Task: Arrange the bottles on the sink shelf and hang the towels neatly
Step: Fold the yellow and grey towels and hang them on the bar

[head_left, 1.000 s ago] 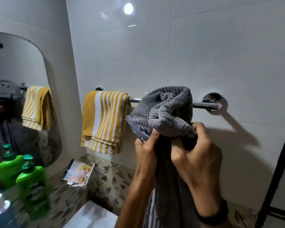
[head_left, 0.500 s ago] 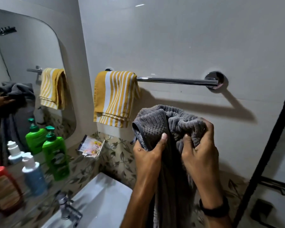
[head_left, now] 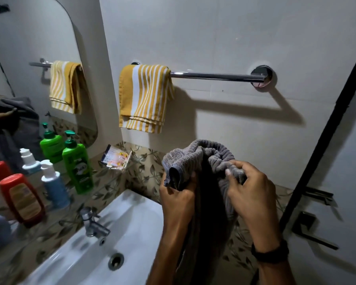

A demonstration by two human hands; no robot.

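1. The grey ribbed terry towel [head_left: 195, 153] is bunched up between both hands, over the right end of the white ceramic sink [head_left: 136, 223]. Its long tail hangs below the fingers [head_left: 170, 185], between the forearms.
2. The left hand [head_left: 178, 197] curls round the hemmed corner. The right hand [head_left: 253, 192] pinches a gathered wad of pile.
3. It should handle as soft, limp and fairly weighty for cloth (nothing to break, little to slip). It is best held by the top hem, one corner per hand and pulled apart, so that it drapes flat over the chrome wall rail [head_left: 214, 76] above the fingers.
4. There are two towels: the grey one, and a yellow-and-white striped cotton towel [head_left: 145, 97] folded over the rail, up and left of the fingers.
5. Three bottles stand on the leaf-patterned sink shelf [head_left: 111, 182], well left of the fingers (mirror copies not counted):
   - a green plastic pump bottle [head_left: 78, 167]
   - a blue white-capped bottle [head_left: 56, 190]
   - a red squeeze bottle [head_left: 22, 200]
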